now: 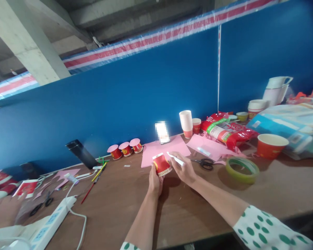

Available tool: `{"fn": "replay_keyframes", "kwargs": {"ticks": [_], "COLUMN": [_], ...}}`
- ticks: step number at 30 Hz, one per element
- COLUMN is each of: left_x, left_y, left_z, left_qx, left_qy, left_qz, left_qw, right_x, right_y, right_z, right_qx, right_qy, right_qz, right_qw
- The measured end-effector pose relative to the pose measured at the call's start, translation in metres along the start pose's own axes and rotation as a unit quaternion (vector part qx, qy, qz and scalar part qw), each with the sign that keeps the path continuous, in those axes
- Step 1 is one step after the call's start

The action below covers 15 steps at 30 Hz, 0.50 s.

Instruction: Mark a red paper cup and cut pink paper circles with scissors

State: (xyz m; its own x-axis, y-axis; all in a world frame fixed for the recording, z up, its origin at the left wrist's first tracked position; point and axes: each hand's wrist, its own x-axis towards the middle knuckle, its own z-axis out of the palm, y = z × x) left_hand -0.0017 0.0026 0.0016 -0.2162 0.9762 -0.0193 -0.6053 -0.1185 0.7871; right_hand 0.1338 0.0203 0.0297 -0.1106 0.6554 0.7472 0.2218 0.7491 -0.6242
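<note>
My left hand (154, 180) is closed around a small red paper cup (161, 164), held upside down with its pale base up, just above the brown table (125, 205). My right hand (183, 167) grips a white pen-like stick (175, 159) whose tip meets the cup's side. Just behind the cup a pink paper sheet (169, 147) lies flat on the table.
Three upturned red cups (125, 148) stand by the blue wall. Black scissors (205, 163) and a green tape roll (242, 169) lie to the right, with a red bowl (271, 145), stacked cups (186, 123) and red packets (225, 131). At the left lie a white power strip (53, 222), pencils and another pair of scissors.
</note>
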Motion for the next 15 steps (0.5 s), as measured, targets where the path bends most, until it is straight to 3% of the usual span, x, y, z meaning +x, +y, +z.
{"fn": "replay_keyframes", "kwargs": {"ticks": [8, 15], "left_x": [-0.002, 0.000], "left_y": [0.004, 0.000], "left_z": [0.002, -0.002], "left_qx": [0.005, 0.014], "left_qy": [-0.040, -0.013], "left_qz": [-0.010, 0.000], "left_qw": [0.999, 1.000], "right_x": [-0.005, -0.013], "right_y": [0.012, 0.031], "right_z": [0.007, 0.017], "right_qx": [-0.113, -0.164], "right_qy": [-0.034, -0.057], "right_qz": [0.015, 0.002], "right_qw": [0.993, 0.985]}}
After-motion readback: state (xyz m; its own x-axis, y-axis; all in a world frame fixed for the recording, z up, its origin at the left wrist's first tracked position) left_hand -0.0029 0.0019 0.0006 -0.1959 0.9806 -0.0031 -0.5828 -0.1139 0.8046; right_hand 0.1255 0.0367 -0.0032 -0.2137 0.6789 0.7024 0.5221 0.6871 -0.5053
